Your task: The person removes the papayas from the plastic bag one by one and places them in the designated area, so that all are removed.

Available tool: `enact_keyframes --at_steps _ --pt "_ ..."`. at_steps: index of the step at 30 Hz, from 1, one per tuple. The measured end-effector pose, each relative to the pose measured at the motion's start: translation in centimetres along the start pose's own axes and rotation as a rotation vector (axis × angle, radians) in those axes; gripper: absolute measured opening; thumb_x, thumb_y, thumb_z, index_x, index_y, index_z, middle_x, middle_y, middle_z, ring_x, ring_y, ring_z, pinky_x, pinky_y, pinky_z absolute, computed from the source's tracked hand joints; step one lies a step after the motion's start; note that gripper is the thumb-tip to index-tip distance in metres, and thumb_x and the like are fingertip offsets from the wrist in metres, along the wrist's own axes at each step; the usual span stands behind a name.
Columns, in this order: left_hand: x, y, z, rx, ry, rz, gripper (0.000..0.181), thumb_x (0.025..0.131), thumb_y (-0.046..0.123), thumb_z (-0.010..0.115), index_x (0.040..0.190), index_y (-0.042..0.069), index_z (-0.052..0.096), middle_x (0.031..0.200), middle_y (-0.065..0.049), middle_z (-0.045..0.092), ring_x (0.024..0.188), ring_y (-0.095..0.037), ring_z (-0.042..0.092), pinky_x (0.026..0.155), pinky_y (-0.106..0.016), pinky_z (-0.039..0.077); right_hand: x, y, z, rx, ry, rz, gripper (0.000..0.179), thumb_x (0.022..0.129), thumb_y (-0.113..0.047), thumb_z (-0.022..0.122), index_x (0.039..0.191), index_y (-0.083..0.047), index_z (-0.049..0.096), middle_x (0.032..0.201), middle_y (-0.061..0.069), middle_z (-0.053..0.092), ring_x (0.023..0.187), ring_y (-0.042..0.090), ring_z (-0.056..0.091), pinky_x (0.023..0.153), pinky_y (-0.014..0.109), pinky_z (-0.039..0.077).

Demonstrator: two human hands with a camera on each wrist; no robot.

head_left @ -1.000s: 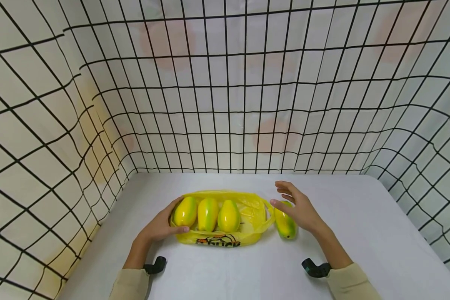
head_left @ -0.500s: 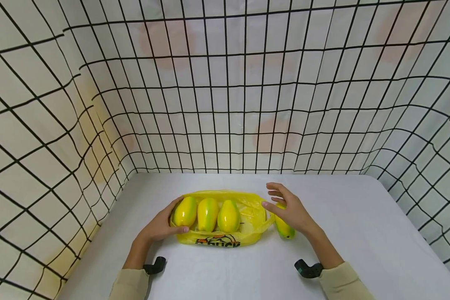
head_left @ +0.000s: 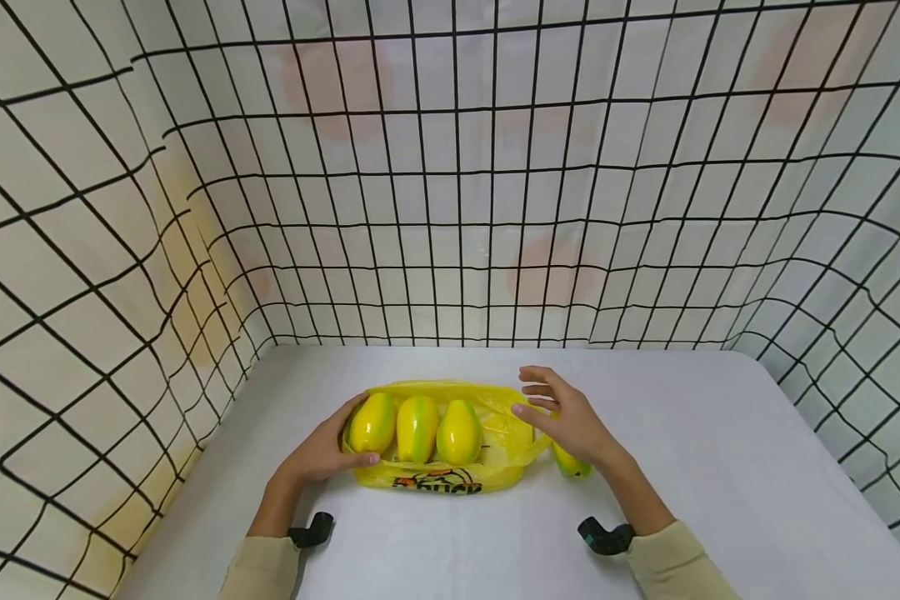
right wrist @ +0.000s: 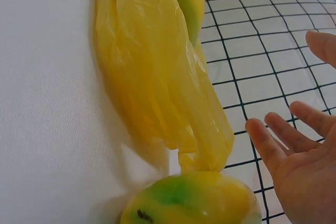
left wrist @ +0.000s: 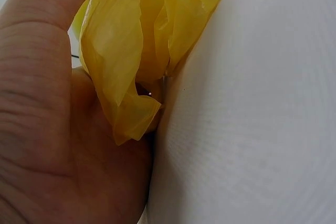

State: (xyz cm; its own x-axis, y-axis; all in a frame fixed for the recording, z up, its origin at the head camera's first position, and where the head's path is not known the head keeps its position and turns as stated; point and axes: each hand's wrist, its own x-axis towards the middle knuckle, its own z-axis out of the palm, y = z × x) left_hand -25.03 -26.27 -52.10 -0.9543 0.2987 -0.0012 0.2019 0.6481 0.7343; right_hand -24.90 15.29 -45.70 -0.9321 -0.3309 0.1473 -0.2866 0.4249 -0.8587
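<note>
A yellow plastic bag (head_left: 504, 429) with black print lies on its side, its mouth spread open. Three glossy yellow-green papayas (head_left: 417, 429) sit in a row in its left half. My left hand (head_left: 318, 450) grips the bag's left end, thumb over the front edge and fingers behind. The left wrist view shows crumpled bag film (left wrist: 115, 51) inside the curve of that hand. Beyond the bag's right end lies another papaya (head_left: 572, 463), partly hidden under my right hand (head_left: 570, 421). That hand hovers with fingers spread, holding nothing; in the right wrist view it stands apart from the bag (right wrist: 147, 72).
A white-covered table (head_left: 450, 550) carries everything. Black grid netting (head_left: 457, 200) over pale walls rises at the back and both sides. Black curved wrist mounts (head_left: 606, 536) stick out from both wrists.
My right hand has moved left, from beside the loose papaya to over it and the bag's right end. My left hand, the bag and the papayas have stayed put.
</note>
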Motion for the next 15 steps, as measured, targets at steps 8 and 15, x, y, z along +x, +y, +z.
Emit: enact_keyframes --at_steps 8,15 --pt "-0.1 0.1 0.0 -0.005 -0.003 -0.016 0.107 0.069 0.054 0.080 0.154 0.031 0.019 0.151 0.001 0.039 0.125 -0.021 0.048 0.111 -0.054 0.037 0.3 -0.2 0.8 0.021 -0.027 0.012 0.060 0.087 -0.051 0.067 0.138 -0.031 0.043 0.145 0.008 0.046 0.130 0.032 0.051 0.104 0.046 0.047" --pt "-0.1 0.2 0.0 -0.003 0.000 -0.015 0.107 0.069 0.055 0.080 0.154 0.032 0.019 0.149 0.001 0.041 0.123 -0.020 0.048 0.110 -0.054 0.038 0.5 -0.5 1.7 0.071 -0.058 0.008 0.059 0.087 -0.049 0.068 0.138 -0.031 0.043 0.145 0.009 0.045 0.130 0.033 0.051 0.104 0.045 0.047"
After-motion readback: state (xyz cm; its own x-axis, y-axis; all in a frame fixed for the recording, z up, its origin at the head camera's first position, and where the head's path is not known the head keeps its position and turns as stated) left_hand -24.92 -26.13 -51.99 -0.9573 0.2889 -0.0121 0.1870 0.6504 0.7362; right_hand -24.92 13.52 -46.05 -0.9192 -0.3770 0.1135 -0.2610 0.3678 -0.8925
